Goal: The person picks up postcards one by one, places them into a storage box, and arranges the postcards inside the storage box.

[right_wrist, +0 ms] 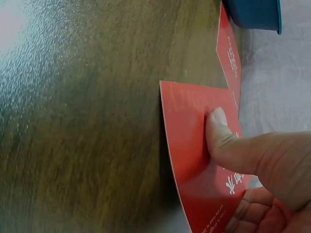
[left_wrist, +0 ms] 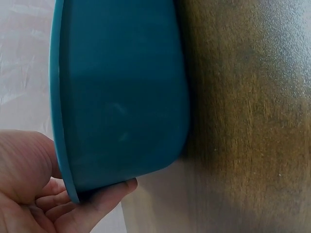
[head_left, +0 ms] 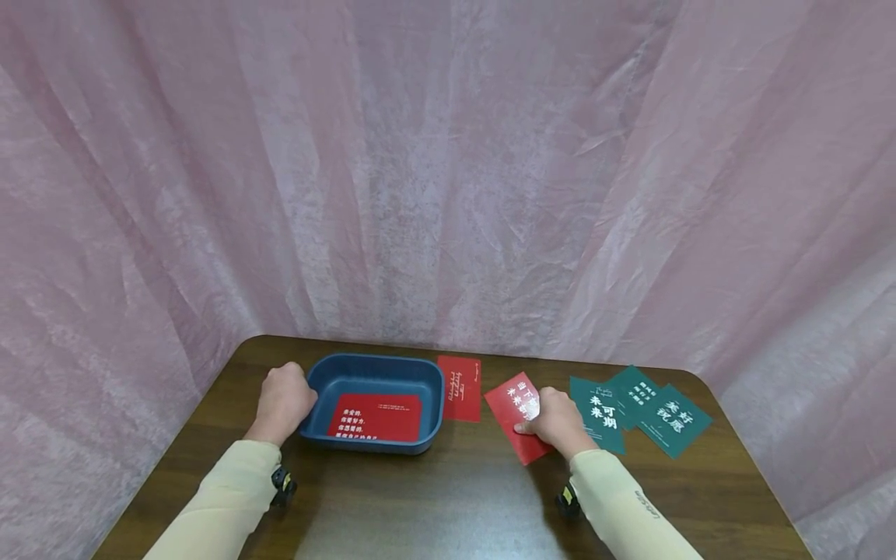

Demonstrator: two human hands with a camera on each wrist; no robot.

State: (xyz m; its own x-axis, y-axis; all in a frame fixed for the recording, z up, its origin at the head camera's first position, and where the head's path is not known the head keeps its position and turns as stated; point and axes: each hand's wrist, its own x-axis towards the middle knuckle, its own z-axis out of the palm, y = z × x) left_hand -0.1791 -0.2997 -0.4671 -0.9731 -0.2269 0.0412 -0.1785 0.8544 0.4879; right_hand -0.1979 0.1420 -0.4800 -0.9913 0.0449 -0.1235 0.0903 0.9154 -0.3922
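My left hand (head_left: 285,398) grips the left end of a blue tray (head_left: 378,363), thumb over the rim and fingers under it in the left wrist view. Inside the tray lies a red card (head_left: 399,420) with white writing. My right hand (head_left: 558,420) pinches another red card (right_wrist: 192,131), its thumb flat on the printed face and its fingers behind. That card is tilted, one edge off the table in the right wrist view. A third red card (head_left: 460,389) lies just right of the tray, close against it.
Several green cards with white writing lie at the right of the wooden table (head_left: 434,505); the nearest green card (head_left: 595,404) is beside my right hand, and another green card (head_left: 674,420) lies farther right. A pink curtain (head_left: 448,171) hangs behind the table.
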